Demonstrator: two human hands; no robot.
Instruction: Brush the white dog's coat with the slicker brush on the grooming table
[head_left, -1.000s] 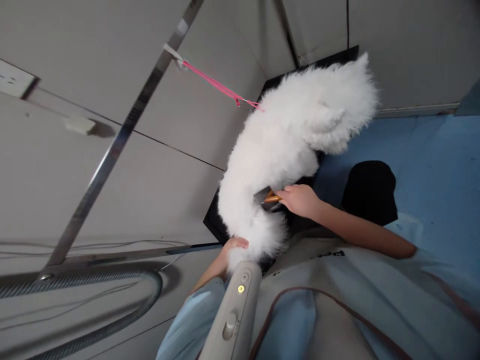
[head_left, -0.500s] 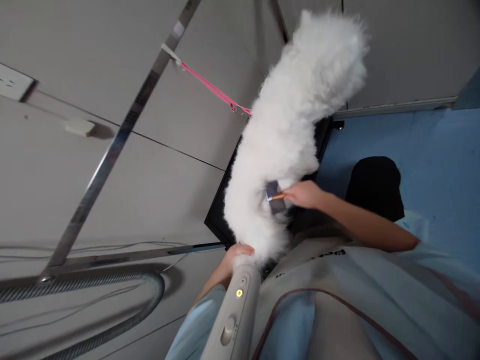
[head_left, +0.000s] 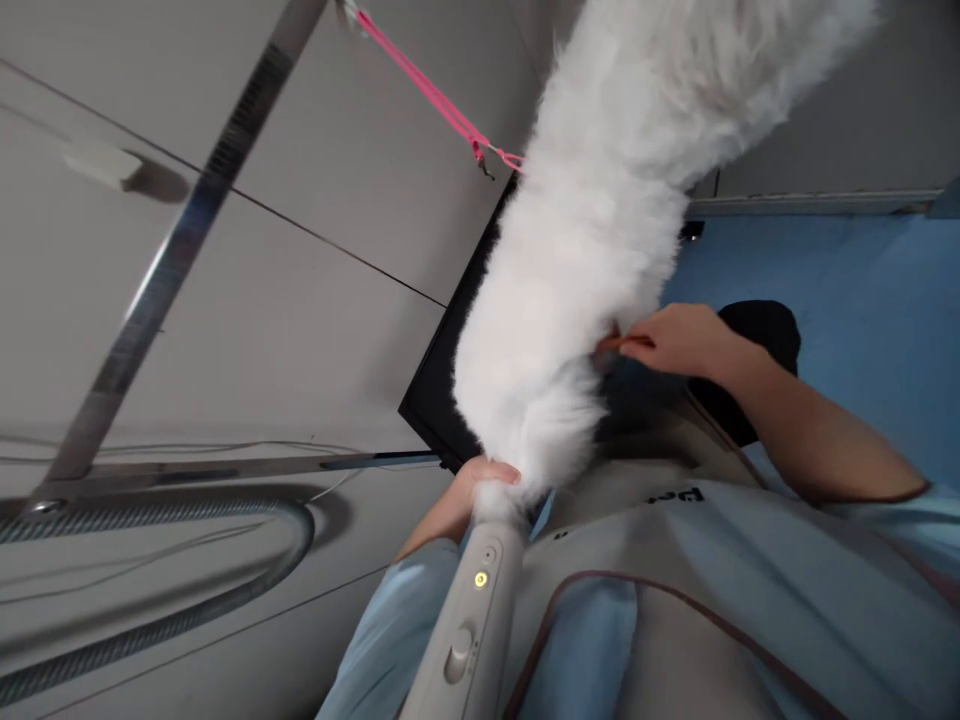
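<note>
A fluffy white dog (head_left: 555, 260) stands on the black grooming table (head_left: 442, 390). My left hand (head_left: 484, 483) is closed on white fur at the dog's near end, thumb on top; whether a leg or the tail is inside, I cannot tell. My right hand (head_left: 679, 338) grips the wooden handle of a slicker brush (head_left: 611, 343) at the dog's right flank. Fur and shadow mostly hide the brush head. A pale hair dryer (head_left: 472, 620) with a lit yellow button points at the fur just below my left hand.
A pink lead (head_left: 424, 82) runs from the metal frame bar (head_left: 176, 240) to the dog. A grey ribbed hose (head_left: 292, 560) hangs at lower left along the wall. On the blue floor (head_left: 847, 300), a black rounded object (head_left: 765, 335) sits behind my right arm.
My right hand has moved the brush up and right, from the fur of the hindquarters out to the flank's edge. The dog appears larger and higher in view. My left hand keeps its hold.
</note>
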